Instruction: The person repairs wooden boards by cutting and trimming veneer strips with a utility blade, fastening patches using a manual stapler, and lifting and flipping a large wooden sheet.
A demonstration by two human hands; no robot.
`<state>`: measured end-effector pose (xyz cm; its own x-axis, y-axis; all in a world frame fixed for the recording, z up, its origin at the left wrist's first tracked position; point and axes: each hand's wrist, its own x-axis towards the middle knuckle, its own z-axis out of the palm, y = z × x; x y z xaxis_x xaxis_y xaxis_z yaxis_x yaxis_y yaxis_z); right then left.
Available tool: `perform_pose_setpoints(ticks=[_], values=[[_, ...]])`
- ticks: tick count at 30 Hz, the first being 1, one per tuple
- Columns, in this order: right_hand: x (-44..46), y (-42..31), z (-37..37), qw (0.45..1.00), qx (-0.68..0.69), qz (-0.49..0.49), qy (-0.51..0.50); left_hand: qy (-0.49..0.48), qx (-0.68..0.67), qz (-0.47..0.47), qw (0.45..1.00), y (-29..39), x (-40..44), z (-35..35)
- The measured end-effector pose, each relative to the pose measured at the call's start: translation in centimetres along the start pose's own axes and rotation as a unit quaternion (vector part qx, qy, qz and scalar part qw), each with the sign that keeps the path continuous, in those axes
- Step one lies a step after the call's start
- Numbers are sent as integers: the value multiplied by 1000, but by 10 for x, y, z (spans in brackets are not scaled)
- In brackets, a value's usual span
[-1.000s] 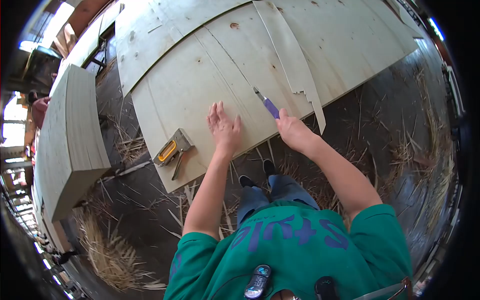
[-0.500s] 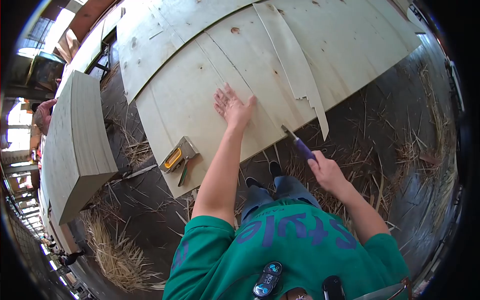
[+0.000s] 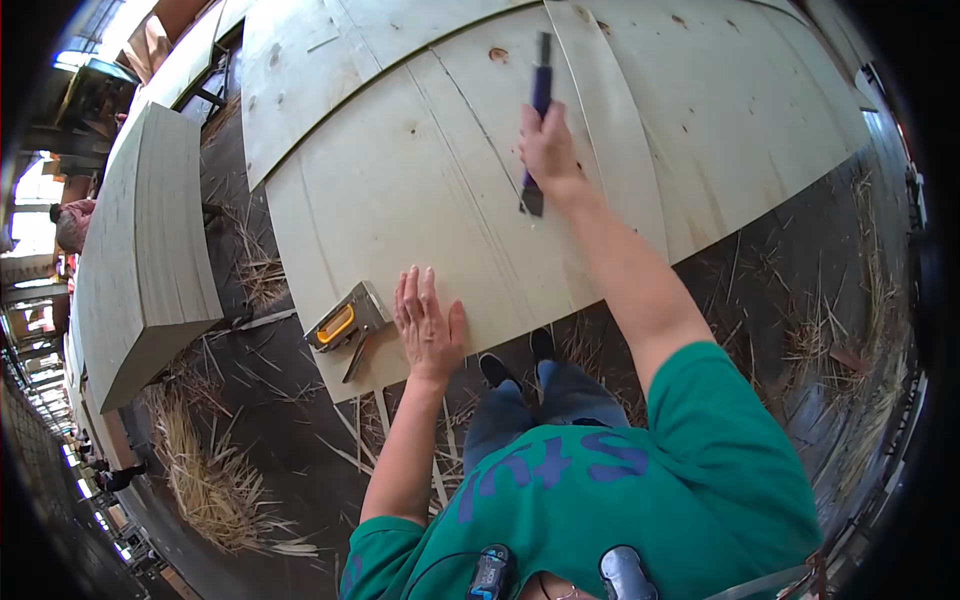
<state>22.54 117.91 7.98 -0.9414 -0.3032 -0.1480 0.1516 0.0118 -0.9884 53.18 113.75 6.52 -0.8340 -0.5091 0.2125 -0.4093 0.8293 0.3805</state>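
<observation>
My left hand lies flat on a pale veneer sheet near its front edge, fingers stretched and holding nothing. Just left of it rests a staple gun with a yellow-trimmed handle. My right hand grips a purple-handled knife over the sheet; its dark, flat end points back toward me and a grey end points away. Beneath my right forearm is a loose veneer piece, partly hidden by the arm. Cracks run through the sheet left of the knife.
A tall stack of veneer sheets stands at left, with a person beyond it. Another sheet lies at the far side of the work surface. Wood shavings are heaped on the floor, and scraps lie scattered at right.
My left hand has slid back toward me, close to the staple gun. My right hand has swung forward over the sheet with the knife, from beyond the front edge.
</observation>
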Motion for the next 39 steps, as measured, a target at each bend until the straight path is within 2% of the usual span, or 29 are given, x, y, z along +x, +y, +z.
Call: perform_pose_setpoints(ticks=[1, 3, 6, 10, 13, 14, 17, 20, 21, 23, 25, 26, 27, 29, 32, 33, 34, 35, 37, 39], values=[[-10, -3, -10, 1000, 16, -3, 6, 1, -3, 2, 1000, 1, 3, 0], [-36, 0, -31, 992, -120, -39, -3, -4, -1, 7, 1000, 0, 6, -4], [-38, 9, -27, 986, -148, -53, -61, -14, 3, 7, 1000, 1, 7, -4], [7, 2, -3, 987, -157, -41, 24, -14, 2, 7, 1000, -1, 3, -5], [-25, 20, -18, 981, -182, -70, 20, -7, 0, 12, 1000, 1, 5, -2], [-42, 20, -23, 982, -159, -98, 6, -4, -1, 14, 1000, 0, 5, -1], [-104, -13, -46, 995, -84, 8, -45, 10, -12, 11, 1000, -1, 2, 1], [-114, -11, -59, 997, 35, -47, -43, 33, -15, 21, 999, -2, 4, -2], [-109, -12, -65, 996, 5, -78, -47, 40, -16, 28, 999, 0, 7, -2], [-97, -22, -73, 988, -57, -130, -54, 8, -53, 118, 992, 16, 28, -4], [-62, -30, -75, 995, -9, -96, -6, -25, -58, 221, 973, 46, 59, -9], [-56, -40, -79, 998, 50, -47, -5, -38, -41, 284, 957, 72, 78, -25], [-54, -59, -84, 994, 108, -3, -4, -95, -33, 297, 950, 75, 92, -14], [-79, -82, -111, 995, 88, 18, -30, -208, -16, 313, 927, 73, 105, 5], [-137, -70, -157, 987, 10, 118, -106, -234, -48, 303, 922, 63, 113, 5], [-163, -53, -168, 983, -113, 92, -111, -249, -63, 301, 918, 57, 114, 8], [-187, -33, -176, 946, -285, -115, -106, -263, -161, 248, 919, 53, 114, 8], [-213, -35, -171, 946, -292, -96, -101, -261, -143, 239, 924, 52, 118, 7], [-250, -34, -164, 951, -269, 47, -143, -262, -106, 225, 932, 53, 127, 5], [-267, -34, -153, 957, -221, 97, -163, -281, -148, 176, 932, 61, 134, 4]])
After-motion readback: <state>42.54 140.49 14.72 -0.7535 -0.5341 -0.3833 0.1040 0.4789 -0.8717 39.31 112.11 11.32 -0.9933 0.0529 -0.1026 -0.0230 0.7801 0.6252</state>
